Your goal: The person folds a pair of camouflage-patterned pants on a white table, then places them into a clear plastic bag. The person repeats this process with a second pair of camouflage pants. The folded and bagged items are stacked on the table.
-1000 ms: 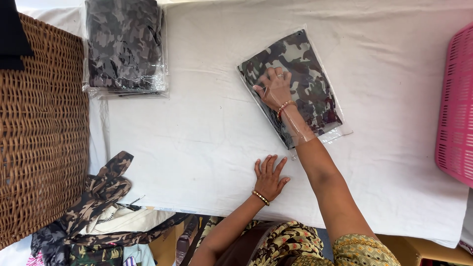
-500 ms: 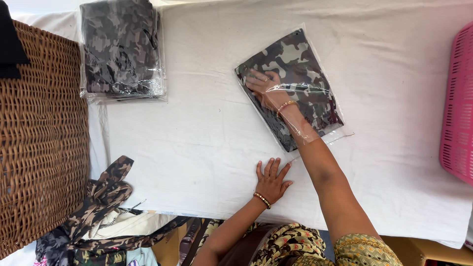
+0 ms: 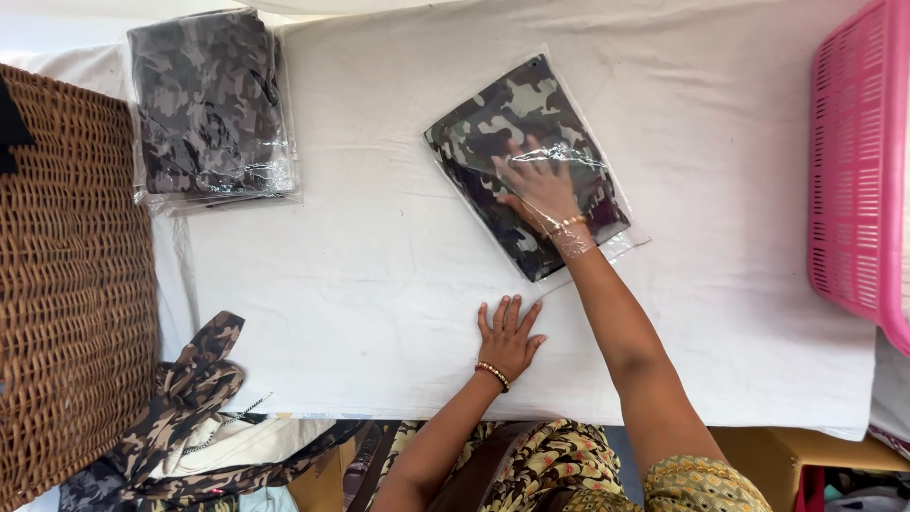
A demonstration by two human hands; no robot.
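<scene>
Moved: right hand [image 3: 538, 185] further into the clear plastic bag [image 3: 531, 166] than a second ago, now past the wrist, bag film wrapped round the bracelet; packet itself barely shifted on the cloth.
Right hand: flat, fingers spread wide, palm down on the folded camouflage garment [image 3: 517, 123] inside the bag; pressing and smoothing, gripping nothing.
Left hand: left hand [image 3: 507, 337] same spot as before, flat on the white cloth, fingers splayed, empty, beaded bracelet at the wrist; well apart from the packet, looks like plain bracing.
Meaning: garment seated deep in the bag, open mouth toward the body; judged near the end of the bagging, hand not yet out, mouth not yet closed.
Packet place: middle of the table, tilted on a diagonal, lying flat.
Finished pile: stack of bagged camouflage garments [image 3: 210, 109] at the far left corner of the cloth, well apart from the hands.
Surface: table under a white cloth [image 3: 379, 265], a little creased, near edge by the body.
Left side: brown wicker basket [image 3: 66, 284] up against the cloth edge; loose camouflage fabric [image 3: 185, 408] heaped below it.
Right side: pink plastic basket [image 3: 858, 171], slotted wall, only partly in view.
Below: patterned clothing at the lap, cardboard box edge [image 3: 806, 455] under the table lip.
</scene>
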